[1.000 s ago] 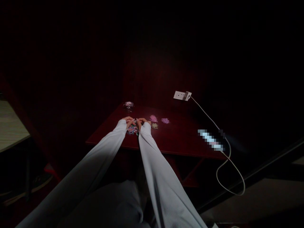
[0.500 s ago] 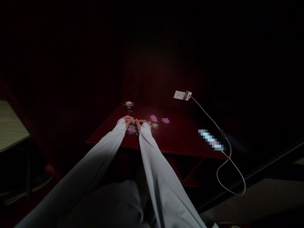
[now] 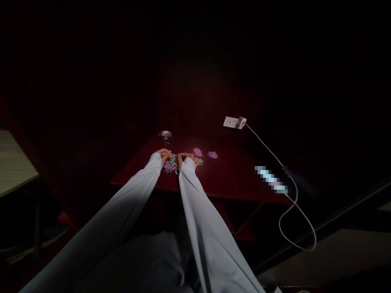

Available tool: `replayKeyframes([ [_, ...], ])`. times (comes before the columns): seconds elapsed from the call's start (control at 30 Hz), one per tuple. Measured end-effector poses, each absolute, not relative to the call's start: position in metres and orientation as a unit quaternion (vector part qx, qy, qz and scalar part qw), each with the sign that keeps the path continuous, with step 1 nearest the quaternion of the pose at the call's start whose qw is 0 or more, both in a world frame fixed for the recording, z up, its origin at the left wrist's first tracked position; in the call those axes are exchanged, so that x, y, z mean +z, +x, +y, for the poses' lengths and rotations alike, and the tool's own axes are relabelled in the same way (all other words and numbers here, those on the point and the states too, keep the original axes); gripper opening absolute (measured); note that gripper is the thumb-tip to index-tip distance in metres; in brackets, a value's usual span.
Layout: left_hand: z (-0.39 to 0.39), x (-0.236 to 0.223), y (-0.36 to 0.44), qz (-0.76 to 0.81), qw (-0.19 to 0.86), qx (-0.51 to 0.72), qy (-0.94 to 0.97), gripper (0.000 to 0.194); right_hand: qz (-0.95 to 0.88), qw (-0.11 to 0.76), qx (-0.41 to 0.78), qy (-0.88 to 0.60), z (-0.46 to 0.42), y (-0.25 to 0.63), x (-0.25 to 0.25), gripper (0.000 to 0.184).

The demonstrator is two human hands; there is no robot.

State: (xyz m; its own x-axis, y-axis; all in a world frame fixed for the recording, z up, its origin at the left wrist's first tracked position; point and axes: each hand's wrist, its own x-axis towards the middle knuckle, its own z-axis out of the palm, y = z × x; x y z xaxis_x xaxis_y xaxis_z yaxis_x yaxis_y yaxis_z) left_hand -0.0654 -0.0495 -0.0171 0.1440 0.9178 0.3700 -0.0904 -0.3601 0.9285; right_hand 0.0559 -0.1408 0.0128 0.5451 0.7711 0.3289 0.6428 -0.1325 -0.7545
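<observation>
A heap of small coloured rubber bands lies on a dark red table. My left hand rests at the heap's left edge with its fingers curled. My right hand sits at the heap's right edge, fingers bent and pinched. Both hands are small and dim, and what they pinch is too small to make out. Long pale sleeves cover both arms up to the wrists.
Beyond the right hand lie a pink pile, a purple pile and a pale yellowish pile. A small glass jar stands at the table's back. A white socket with a white cable and a phone are at the right.
Both hands stay at the heap. The right hand has shifted slightly to the right and the fingertips have drawn a little apart.
</observation>
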Motion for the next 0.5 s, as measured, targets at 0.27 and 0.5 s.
replayKeyframes([
  [0.27,-0.045,-0.021,-0.065,0.33,0.452,0.547,0.622,0.07,-0.499,0.468,0.077,-0.726,-0.143,0.055,0.015,0.025],
  [0.5,-0.044,-0.022,-0.065,0.328,0.454,0.548,0.621,0.075,-0.495,0.485,0.047,-0.72,-0.137,0.059,0.006,0.025],
])
